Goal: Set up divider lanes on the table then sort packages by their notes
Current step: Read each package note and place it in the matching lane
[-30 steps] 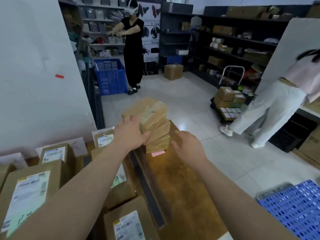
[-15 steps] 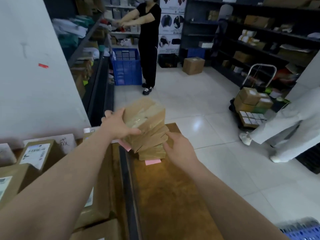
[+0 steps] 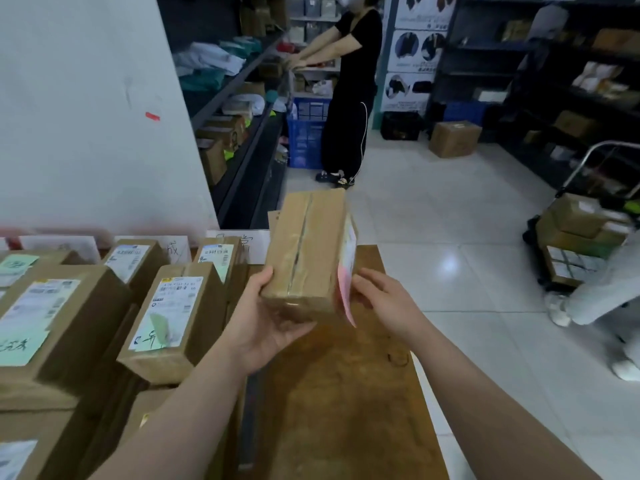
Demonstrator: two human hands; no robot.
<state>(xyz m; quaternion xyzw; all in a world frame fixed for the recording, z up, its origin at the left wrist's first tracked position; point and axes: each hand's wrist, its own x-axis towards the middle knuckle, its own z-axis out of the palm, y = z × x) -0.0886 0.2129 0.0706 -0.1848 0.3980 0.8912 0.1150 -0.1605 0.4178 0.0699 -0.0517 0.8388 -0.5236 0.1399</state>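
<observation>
Head view: left hand (image 3: 263,323) is holding box (image 3: 308,251) up at centre frame, above table (image 3: 339,393). Thumb is lying along the box's left edge, the other fingers are curling under its near end, and the palm is cupping the near bottom corner. Box is tilting, taped seam facing up, far end pointing toward upper frame. Pink note (image 3: 344,292) is hanging off the box's right side. Right hand (image 3: 384,303) is sitting just right of the note, fingers loosely bent, tips reaching the note's edge; cannot tell if they are pinching it. Labelled boxes (image 3: 173,313) are sitting at lower left.

Versus half a second ago: box is now sitting off the stack at the table's far end and nearer the camera. Left hand was on its upper left side. Right hand was against the stack's lower right.
</observation>
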